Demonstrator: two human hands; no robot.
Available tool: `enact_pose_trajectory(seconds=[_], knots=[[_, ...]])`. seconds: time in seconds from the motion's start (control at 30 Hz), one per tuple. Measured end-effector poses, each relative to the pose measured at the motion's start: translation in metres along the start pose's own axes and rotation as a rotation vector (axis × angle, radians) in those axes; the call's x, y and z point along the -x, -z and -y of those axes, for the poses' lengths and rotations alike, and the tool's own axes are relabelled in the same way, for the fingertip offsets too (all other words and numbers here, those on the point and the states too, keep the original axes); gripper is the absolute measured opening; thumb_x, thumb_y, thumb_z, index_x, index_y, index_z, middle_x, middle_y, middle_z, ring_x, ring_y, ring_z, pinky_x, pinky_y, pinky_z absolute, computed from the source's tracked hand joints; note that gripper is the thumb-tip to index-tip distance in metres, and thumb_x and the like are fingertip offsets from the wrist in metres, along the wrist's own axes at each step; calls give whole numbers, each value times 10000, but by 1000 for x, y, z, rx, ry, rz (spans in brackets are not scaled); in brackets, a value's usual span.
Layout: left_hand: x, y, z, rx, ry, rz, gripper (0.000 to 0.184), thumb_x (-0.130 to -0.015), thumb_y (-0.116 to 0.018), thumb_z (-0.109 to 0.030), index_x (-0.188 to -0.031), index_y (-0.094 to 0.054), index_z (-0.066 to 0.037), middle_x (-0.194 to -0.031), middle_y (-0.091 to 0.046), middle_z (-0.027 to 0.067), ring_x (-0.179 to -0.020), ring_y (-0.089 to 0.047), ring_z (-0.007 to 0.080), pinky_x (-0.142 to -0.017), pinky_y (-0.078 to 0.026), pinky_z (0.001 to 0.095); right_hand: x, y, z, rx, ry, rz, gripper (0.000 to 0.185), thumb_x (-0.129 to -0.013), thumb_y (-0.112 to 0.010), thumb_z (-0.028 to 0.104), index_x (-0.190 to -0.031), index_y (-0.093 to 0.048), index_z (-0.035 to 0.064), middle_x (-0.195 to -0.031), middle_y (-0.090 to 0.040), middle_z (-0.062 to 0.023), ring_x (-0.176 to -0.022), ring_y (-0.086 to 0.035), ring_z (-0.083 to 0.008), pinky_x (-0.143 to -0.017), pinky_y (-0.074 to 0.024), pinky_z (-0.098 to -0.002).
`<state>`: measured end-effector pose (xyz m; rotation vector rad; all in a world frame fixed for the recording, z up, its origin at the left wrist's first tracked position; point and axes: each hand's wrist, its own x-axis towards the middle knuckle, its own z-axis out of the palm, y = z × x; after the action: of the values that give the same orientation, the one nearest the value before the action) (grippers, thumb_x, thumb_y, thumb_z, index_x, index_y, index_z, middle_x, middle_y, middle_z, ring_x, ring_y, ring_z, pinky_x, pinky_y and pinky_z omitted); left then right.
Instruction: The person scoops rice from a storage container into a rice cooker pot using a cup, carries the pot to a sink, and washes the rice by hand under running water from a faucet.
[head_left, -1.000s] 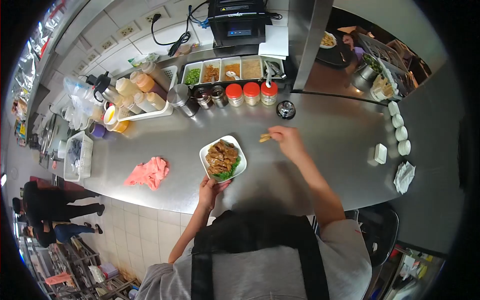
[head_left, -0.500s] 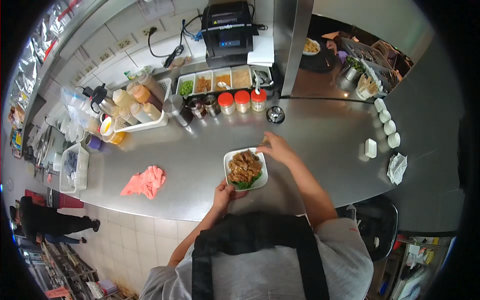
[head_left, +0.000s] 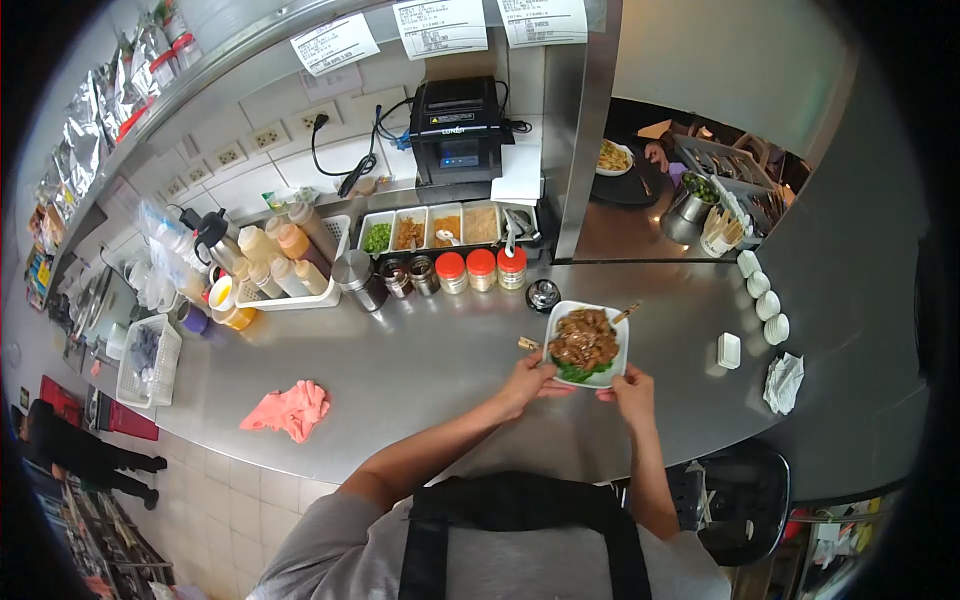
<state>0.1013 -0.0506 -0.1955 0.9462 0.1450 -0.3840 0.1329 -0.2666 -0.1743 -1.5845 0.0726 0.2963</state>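
There were two plates (head_left: 623, 347) with food (head_left: 583, 340), three printed slips (head_left: 440, 27) and, on the table (head_left: 420, 375), three red-lidded jars (head_left: 482, 272) and one bell (head_left: 543, 295).

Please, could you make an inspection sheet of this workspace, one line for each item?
Surface: steel counter, shiny.
Job's things: white dish with sauced food and greens; wooden pieces at two sides, kind unclear.
Clutter: pink cloth, crumpled white paper.
Hands: left hand and right hand grip the dish's near side.
Cables: black cable looped beside the printer.
Surroundings: three red-lidded jars along the back; dark-clothed person far left.
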Motion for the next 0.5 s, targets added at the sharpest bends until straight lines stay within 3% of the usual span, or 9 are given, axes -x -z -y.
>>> enact_pose_trajectory(seconds=[0.03,0.13,0.23,0.37,0.5], knots=[[-8,-6,-4,10,-22,64,593,-911,-465,-111,-1432,-189,-45,-1175,-545,225,-996,-626,315,-852,-539,387,-7,7,10,8,0,-33,327,-811,-440,5,-1092,-553,-119,-851,-646,-163,-611,-654,-194,-533,-551,-258],[-18,-23,-14,-171,-116,-54,754,-932,-532,-207,-1473,-14,-125,-1226,-503,236,-956,-633,255,-801,-534,337,-37,18,32,24,1,-112,313,-788,-469,29,-1037,-573,-130,-830,-642,-164,-599,-650,-194,-521,-545,-254],[-19,-1,-21,-690,-488,-200,898,-900,-603,-246,-1471,85,-166,-1249,-493,208,-820,-606,166,-702,-507,274,-82,29,38,54,3,-175,307,-787,-493,33,-1021,-566,-152,-853,-637,-177,-611,-652,-213,-519,-553,-261],[15,19,-90,-782,-697,-346,815,-895,-608,-181,-1476,-39,-133,-1239,-496,162,-778,-571,115,-673,-484,242,-177,42,19,-7,7,-227,295,-789,-514,14,-1009,-545,-180,-892,-633,-194,-637,-663,-244,-502,-565,-268],[55,14,-194,-823,-956,-503,669,-923,-533,-115,-1459,-133,-99,-1266,-469,119,-899,-565,130,-746,-471,250,-269,43,1,-6,-18,-308,284,-817,-519,12,-1014,-520,-193,-919,-606,-197,-654,-653,-242,-531,-586,-280]])
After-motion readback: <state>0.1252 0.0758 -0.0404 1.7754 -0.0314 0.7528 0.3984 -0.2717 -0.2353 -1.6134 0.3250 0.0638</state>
